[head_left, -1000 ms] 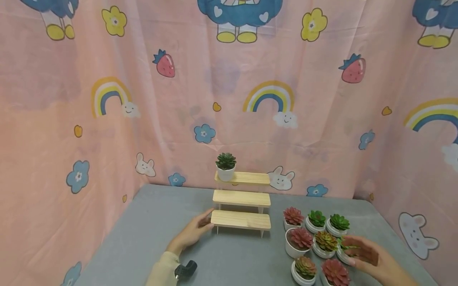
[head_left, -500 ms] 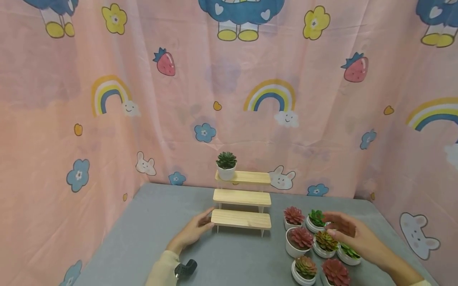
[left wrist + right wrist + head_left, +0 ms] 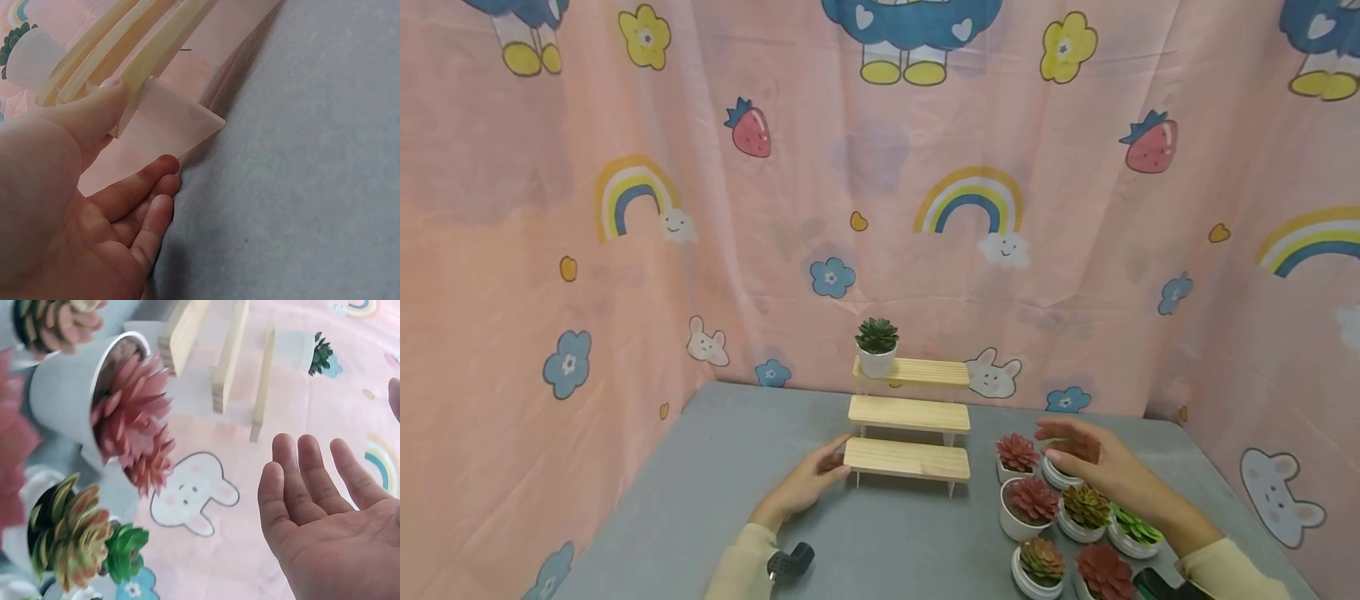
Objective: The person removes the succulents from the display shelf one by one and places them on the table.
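Note:
A three-tier display stand with pale wooden shelves stands mid-table. At its left end my left hand holds the lowest shelf, thumb in front and a finger at the back corner. In the left wrist view the thumb lies against the wood and the other fingers are beside the clear leg. My right hand hovers over the back of a group of potted succulents, fingers slightly bent and holding nothing. Beneath it a white pot shows, its plant mostly hidden. A red succulent is just left of the fingertips.
A dark green succulent in a white pot sits at the left of the top shelf. Several more pots crowd the right, among them a red one, an orange-green one and a green one. A pink printed curtain hangs behind.
My right hand has moved left and back, from the green succulent at the right of the group to above the back row. The left hand has stayed on the stand.

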`<state>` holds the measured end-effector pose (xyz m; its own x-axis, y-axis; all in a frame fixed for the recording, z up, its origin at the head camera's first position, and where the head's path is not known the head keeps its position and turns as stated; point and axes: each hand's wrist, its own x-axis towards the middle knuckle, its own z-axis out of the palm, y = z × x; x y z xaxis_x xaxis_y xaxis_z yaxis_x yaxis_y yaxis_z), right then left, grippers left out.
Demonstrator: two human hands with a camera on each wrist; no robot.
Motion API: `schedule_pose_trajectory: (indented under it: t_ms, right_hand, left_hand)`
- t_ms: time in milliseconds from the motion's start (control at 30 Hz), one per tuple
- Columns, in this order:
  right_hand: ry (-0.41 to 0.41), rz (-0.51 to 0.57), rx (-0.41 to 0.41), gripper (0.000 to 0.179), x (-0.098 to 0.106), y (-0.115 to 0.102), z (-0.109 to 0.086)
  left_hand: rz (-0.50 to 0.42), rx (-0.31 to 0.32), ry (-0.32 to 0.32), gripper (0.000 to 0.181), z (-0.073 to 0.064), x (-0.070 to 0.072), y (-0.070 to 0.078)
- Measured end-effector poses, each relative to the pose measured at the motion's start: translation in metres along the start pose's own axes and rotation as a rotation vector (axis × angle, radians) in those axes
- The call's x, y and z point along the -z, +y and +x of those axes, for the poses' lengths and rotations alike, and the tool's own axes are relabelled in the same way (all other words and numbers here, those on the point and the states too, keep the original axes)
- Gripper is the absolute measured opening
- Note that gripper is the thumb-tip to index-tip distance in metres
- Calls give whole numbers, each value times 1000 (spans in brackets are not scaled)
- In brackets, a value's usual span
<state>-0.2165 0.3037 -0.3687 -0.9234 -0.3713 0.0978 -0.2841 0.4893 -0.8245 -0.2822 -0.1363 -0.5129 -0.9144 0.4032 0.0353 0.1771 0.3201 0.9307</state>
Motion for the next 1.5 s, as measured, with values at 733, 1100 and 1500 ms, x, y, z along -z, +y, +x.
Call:
schedule_pose_trajectory:
  t_ms: [733,1100,1500]
  right_hand:
    - [-26,18,53,49,-37,-11,67]
    - [-3,39,50,48,-53,-13,98]
    - [16,67,14,49,-71,-27,129]
  left_hand:
    - [21,-14,-1,61,-1,2,-2]
    - [1,-15,-13,62,2,1,-3]
    - [10,-7,-4,62,1,0,0]
